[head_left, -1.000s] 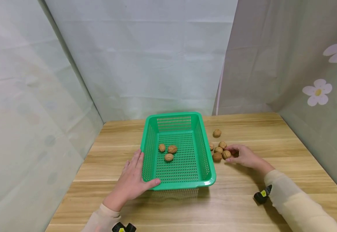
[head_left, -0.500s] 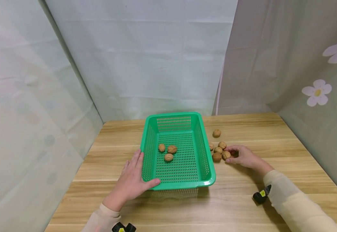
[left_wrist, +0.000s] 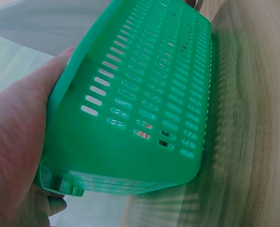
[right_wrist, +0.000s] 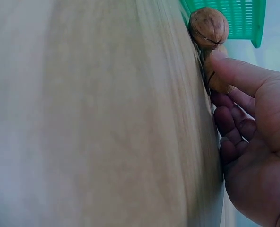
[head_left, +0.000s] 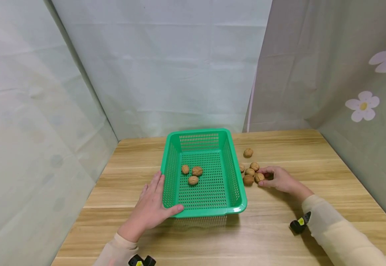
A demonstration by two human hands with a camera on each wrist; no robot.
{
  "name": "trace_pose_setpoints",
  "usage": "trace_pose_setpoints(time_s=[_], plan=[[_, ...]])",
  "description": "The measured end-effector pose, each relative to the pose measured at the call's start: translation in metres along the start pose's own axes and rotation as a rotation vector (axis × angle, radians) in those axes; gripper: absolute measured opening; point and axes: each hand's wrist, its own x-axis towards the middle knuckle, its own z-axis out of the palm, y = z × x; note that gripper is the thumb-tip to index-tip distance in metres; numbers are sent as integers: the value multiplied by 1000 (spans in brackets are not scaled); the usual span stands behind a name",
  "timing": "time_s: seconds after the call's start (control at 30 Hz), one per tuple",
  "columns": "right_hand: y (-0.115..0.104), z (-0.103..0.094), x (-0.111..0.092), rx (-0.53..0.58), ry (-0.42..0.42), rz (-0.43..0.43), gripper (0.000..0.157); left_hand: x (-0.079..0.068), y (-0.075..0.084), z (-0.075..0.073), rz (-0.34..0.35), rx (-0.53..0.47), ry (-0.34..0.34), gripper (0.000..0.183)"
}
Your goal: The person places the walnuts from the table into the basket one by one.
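Observation:
A green perforated plastic basket (head_left: 201, 213) stands on the table, holding several walnuts, three of them visible: a left one (head_left: 185, 169), a right one (head_left: 197, 171) and a nearer one (head_left: 193, 180). My left hand (head_left: 151, 207) rests on its near left corner, fingers extended along the left side and thumb over the front rim. Right of the basket, my right hand (head_left: 279, 180) pinches a walnut (head_left: 259, 177) between thumb and fingers at table level. In the right wrist view a darker walnut (right_wrist: 209, 26) sits just beyond the pinched walnut (right_wrist: 217, 75); the other fingers are curled underneath.
Several more walnuts lie loose beside the basket's right wall, including a dark one (head_left: 248, 180). One walnut (head_left: 248, 152) lies apart, farther back. The wooden table (head_left: 262, 236) meets pale cloth hangings (head_left: 179, 74) at its back and sides.

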Motion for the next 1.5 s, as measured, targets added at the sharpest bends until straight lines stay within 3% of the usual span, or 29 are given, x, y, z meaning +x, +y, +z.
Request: trace_pose_setpoints(time_s=[0.23,0.43,0.67,0.9,1.13,1.5], plan=[[-3,-3,-3,-3,18,30,54,0,0,0,4,0,3,114],[-10,-10,-5,26,44,-9,52,2,0,0,7,0,7,115],[-25,-23,-7,39,71,-18,55,2,-1,0,17,6,8,116],[-45,-32,-6,13,90,-26,48,2,-1,1,13,5,-2,116],[-67,-37,-1,40,113,-99,47,1,-1,0,8,0,-6,115],[-110,-31,15,61,63,-199,45,-1,0,0,0,-6,-11,119]])
